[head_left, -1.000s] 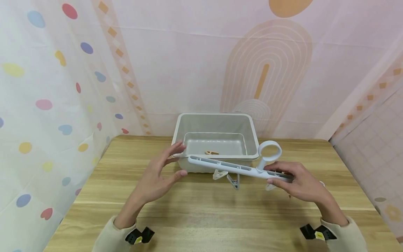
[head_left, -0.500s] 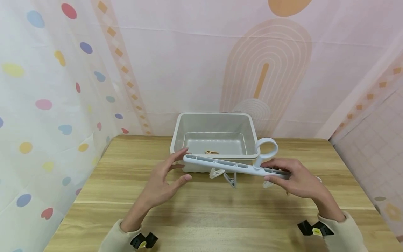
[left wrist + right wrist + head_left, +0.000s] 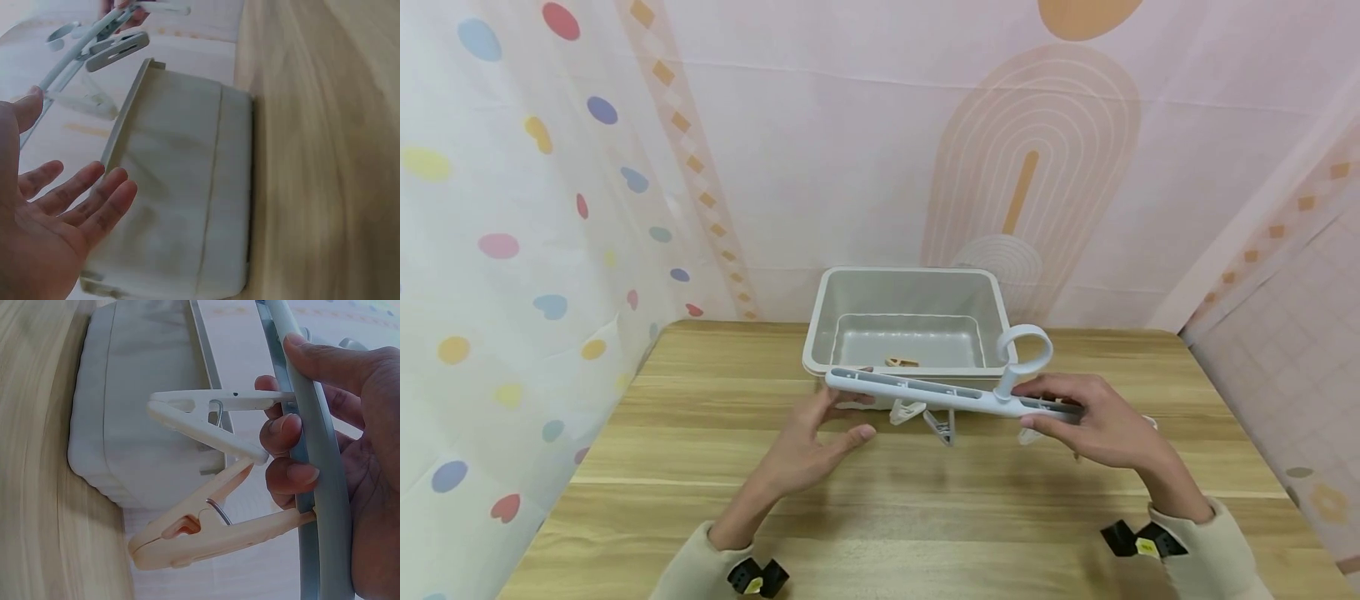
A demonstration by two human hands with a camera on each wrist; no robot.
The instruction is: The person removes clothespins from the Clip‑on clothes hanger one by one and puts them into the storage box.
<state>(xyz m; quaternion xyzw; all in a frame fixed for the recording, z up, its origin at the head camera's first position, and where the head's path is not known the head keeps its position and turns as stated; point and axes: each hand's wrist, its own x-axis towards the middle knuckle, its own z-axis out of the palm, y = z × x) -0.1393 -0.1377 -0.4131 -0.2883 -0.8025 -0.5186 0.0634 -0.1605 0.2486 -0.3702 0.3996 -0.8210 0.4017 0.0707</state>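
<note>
A light blue hanger bar (image 3: 917,389) with a ring hook (image 3: 1028,350) is held up in front of the grey bin. My right hand (image 3: 1101,421) grips its right end, thumb on the near side and fingers curled round it. White clip (image 3: 206,415) and peach clip (image 3: 212,531) hang from the bar beside that hand. Further left on it hang a white clip (image 3: 907,411) and a grey clip (image 3: 942,427). My left hand (image 3: 805,450) is at the bar's left end with fingers spread, partly behind the bar; the left wrist view shows the palm (image 3: 50,244) with nothing in it.
The grey bin (image 3: 917,279) stands at the back of the wooden table (image 3: 925,533), against a patterned cloth (image 3: 850,150). A small orange clip (image 3: 902,362) lies inside the bin.
The bar has shifted slightly left and up with my right hand. My left hand has moved right, its fingertips passing behind the bar's left end.
</note>
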